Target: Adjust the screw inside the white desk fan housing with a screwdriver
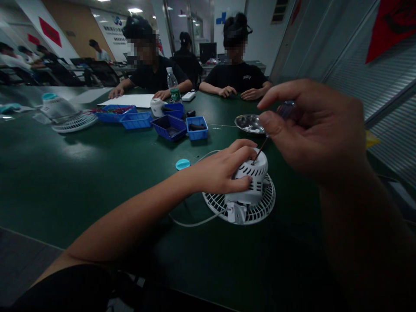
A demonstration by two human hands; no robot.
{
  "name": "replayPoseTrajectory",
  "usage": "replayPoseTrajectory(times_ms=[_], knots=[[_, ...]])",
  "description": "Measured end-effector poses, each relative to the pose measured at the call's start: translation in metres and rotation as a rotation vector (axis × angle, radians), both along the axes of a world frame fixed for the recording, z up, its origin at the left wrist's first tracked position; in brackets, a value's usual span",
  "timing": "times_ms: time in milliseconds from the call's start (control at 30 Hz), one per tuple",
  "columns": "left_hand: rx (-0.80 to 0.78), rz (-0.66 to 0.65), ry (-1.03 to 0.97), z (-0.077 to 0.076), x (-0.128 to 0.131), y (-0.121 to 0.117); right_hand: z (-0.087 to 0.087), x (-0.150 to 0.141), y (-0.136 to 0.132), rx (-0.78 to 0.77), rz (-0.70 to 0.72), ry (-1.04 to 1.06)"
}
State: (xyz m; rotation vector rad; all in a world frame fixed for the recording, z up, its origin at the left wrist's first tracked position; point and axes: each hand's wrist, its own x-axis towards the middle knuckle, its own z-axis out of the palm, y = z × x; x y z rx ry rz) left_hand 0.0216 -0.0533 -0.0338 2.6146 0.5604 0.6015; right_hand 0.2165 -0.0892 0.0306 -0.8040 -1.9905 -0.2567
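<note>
A white electric fan (243,203) lies with its round grille down on the green table, its slotted motor housing facing up. My left hand (227,169) is wrapped round the side of that housing, thumb near the slots and fingers over the top. In my right hand (308,125) is a screwdriver (259,151), pinched by its clear handle. Its thin shaft slants down, and the tip meets the top of the housing. Whether a screw sits under the tip is too small to tell. A grey cord (191,225) loops from the fan, near a turquoise knob (182,164).
Beyond the fan stands a metal bowl (240,125) with small white parts. Several blue bins (169,130), a water bottle (173,86) and a second fan (74,121) are on the table (130,182). Two people sit across it, one with hands on a white board (130,101).
</note>
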Motion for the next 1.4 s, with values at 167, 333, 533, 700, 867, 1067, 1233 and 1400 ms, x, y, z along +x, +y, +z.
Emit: replayPoseTrajectory(times_ms=[167,333,533,700,867,1067,1233,1400], knots=[[0.003,-0.009,-0.013,-0.002,0.000,0.001,0.003,0.002,-0.005,-0.015,-0.014,-0.076],[-0.001,0.001,0.002,-0.002,0.000,0.001,0.000,0.007,0.002,-0.019,-0.014,-0.102],[0.001,-0.011,-0.018,-0.002,0.002,0.002,-0.006,0.005,0.005,-0.094,0.065,-0.043],[0.007,-0.011,-0.011,-0.003,0.000,0.002,-0.003,0.005,0.003,-0.022,-0.001,-0.047],[0.007,-0.009,-0.014,-0.002,0.000,0.001,-0.001,0.003,0.000,0.016,-0.027,-0.015],[0.001,-0.010,-0.009,-0.002,0.000,0.001,-0.001,0.005,-0.003,-0.002,-0.071,-0.063],[0.001,-0.006,-0.009,-0.002,0.000,0.002,0.001,0.006,0.000,-0.028,-0.052,-0.076],[-0.006,-0.006,-0.004,0.000,0.000,0.000,0.002,0.003,-0.002,0.005,0.017,-0.061]])
